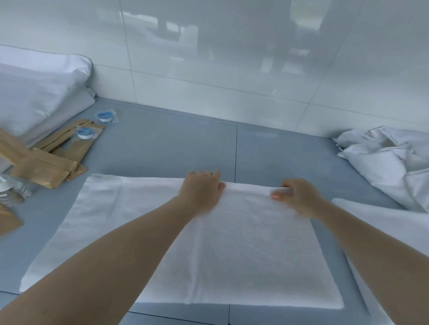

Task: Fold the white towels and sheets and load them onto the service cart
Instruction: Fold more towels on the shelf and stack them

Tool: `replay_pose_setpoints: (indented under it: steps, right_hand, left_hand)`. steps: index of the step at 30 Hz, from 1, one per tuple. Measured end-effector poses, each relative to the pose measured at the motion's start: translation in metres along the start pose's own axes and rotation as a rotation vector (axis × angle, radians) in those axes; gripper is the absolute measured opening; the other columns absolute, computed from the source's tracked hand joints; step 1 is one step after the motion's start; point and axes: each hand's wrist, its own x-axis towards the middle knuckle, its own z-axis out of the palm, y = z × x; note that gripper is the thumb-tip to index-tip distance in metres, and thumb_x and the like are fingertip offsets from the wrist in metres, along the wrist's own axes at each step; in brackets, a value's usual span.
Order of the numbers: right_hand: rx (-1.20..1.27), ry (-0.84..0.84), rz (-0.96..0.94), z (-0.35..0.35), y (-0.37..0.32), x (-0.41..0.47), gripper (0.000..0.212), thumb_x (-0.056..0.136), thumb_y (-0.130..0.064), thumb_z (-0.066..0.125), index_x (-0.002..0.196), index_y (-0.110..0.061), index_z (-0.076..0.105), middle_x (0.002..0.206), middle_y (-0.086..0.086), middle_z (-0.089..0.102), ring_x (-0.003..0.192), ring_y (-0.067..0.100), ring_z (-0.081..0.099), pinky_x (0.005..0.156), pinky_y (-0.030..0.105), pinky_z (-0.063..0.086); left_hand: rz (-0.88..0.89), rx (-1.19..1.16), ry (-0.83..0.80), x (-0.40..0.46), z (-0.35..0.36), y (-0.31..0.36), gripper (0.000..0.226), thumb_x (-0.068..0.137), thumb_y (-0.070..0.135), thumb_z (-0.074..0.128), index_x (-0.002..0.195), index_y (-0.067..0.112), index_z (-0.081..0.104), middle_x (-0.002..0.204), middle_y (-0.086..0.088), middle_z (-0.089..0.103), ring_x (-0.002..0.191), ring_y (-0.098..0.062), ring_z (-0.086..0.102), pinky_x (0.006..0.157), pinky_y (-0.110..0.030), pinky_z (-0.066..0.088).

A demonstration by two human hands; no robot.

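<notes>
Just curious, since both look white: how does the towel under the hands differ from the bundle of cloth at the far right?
The towel lies flat and partly folded, both hands gripping its far edge; the bundle is crumpled and untouched. The towel looks fluffy; the bundle looks smooth and creased. Both are white and rest on the blue-grey surface.

There is only one view, from a camera on the person's head. It looks forward and down, close over the grey worktop. Both arms reach away from it, so the fingers sit near the middle of the picture. Past the fingers it faces a white wall.
</notes>
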Motion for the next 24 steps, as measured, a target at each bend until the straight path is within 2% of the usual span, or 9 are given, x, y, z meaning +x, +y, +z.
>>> replay_pose_setpoints:
  steps: [3, 5, 7, 12, 14, 17, 19, 22, 24]
  right_hand:
    - [0.091, -0.029, 0.044, -0.004, 0.011, -0.002, 0.035, 0.085, -0.033, 0.070, 0.065, -0.023, 0.044, 0.069, 0.006, 0.052, 0.065, 0.023, 0.053, 0.052, 0.030, 0.035]
    - [0.101, -0.009, 0.044, -0.005, 0.013, 0.001, 0.033, 0.087, -0.029, 0.068, 0.066, -0.023, 0.044, 0.071, 0.003, 0.051, 0.072, 0.021, 0.050, 0.057, 0.033, 0.030]
    - [0.141, 0.050, 0.079, -0.004, 0.015, 0.003, 0.028, 0.089, -0.029, 0.066, 0.070, -0.021, 0.047, 0.072, 0.000, 0.052, 0.076, 0.020, 0.049, 0.061, 0.031, 0.027]
    - [0.173, 0.120, 0.135, 0.000, 0.020, 0.008, 0.021, 0.087, -0.026, 0.068, 0.078, -0.016, 0.052, 0.082, 0.009, 0.059, 0.080, 0.022, 0.051, 0.064, 0.030, 0.032]
    - [0.107, 0.096, 0.165, 0.000, 0.020, 0.010, 0.017, 0.089, -0.028, 0.066, 0.081, -0.018, 0.053, 0.093, 0.012, 0.063, 0.086, 0.024, 0.053, 0.067, 0.029, 0.034]
    - [-0.160, 0.016, 0.181, 0.000, 0.014, 0.014, 0.016, 0.094, -0.038, 0.055, 0.092, -0.023, 0.053, 0.108, 0.008, 0.062, 0.103, 0.026, 0.054, 0.080, 0.033, 0.036]
    - [-0.313, -0.005, 0.146, -0.001, 0.004, 0.014, 0.025, 0.094, -0.048, 0.050, 0.104, -0.025, 0.055, 0.113, 0.004, 0.060, 0.113, 0.025, 0.050, 0.091, 0.038, 0.033]
    - [-0.351, -0.034, 0.014, 0.002, -0.028, 0.016, 0.038, 0.091, -0.058, 0.049, 0.112, -0.026, 0.054, 0.115, 0.001, 0.059, 0.117, 0.023, 0.046, 0.094, 0.042, 0.030]
    - [-0.304, -0.060, -0.084, 0.011, -0.060, 0.018, 0.040, 0.091, -0.057, 0.050, 0.112, -0.024, 0.054, 0.114, -0.001, 0.060, 0.116, 0.022, 0.047, 0.093, 0.042, 0.030]
  left_hand:
    - [0.021, -0.075, -0.018, 0.010, 0.004, 0.019, 0.023, 0.101, 0.034, 0.035, 0.087, 0.017, 0.040, 0.090, -0.007, 0.061, 0.084, -0.030, 0.054, 0.070, -0.033, 0.029]
    - [-0.028, -0.137, -0.025, 0.015, 0.005, 0.023, 0.025, 0.100, 0.035, 0.040, 0.084, 0.017, 0.040, 0.079, -0.004, 0.056, 0.073, -0.029, 0.049, 0.061, -0.032, 0.027]
    - [-0.077, -0.146, -0.008, 0.020, 0.007, 0.025, 0.026, 0.100, 0.037, 0.042, 0.083, 0.017, 0.041, 0.070, 0.001, 0.048, 0.068, -0.027, 0.045, 0.056, -0.032, 0.025]
    - [-0.098, -0.120, 0.009, 0.026, 0.011, 0.027, 0.027, 0.099, 0.041, 0.043, 0.083, 0.020, 0.043, 0.070, 0.003, 0.049, 0.067, -0.025, 0.046, 0.057, -0.032, 0.026]
    - [-0.065, -0.080, 0.004, 0.025, 0.011, 0.025, 0.028, 0.099, 0.042, 0.041, 0.083, 0.019, 0.042, 0.073, 0.002, 0.052, 0.067, -0.025, 0.047, 0.057, -0.032, 0.028]
    - [-0.039, -0.031, -0.027, 0.020, 0.007, 0.011, 0.036, 0.098, 0.049, 0.039, 0.081, 0.018, 0.041, 0.069, 0.004, 0.048, 0.066, -0.023, 0.046, 0.057, -0.032, 0.027]
    - [-0.057, -0.002, -0.051, 0.014, -0.001, -0.011, 0.040, 0.096, 0.055, 0.039, 0.081, 0.018, 0.041, 0.067, 0.006, 0.044, 0.065, -0.021, 0.045, 0.057, -0.032, 0.028]
    - [-0.096, 0.024, -0.068, -0.004, -0.015, -0.060, 0.044, 0.093, 0.061, 0.041, 0.083, 0.019, 0.041, 0.070, 0.006, 0.045, 0.067, -0.021, 0.044, 0.060, -0.032, 0.030]
    - [-0.114, 0.022, -0.069, -0.018, -0.023, -0.093, 0.046, 0.089, 0.065, 0.043, 0.084, 0.019, 0.043, 0.073, 0.005, 0.050, 0.068, -0.021, 0.045, 0.060, -0.032, 0.032]
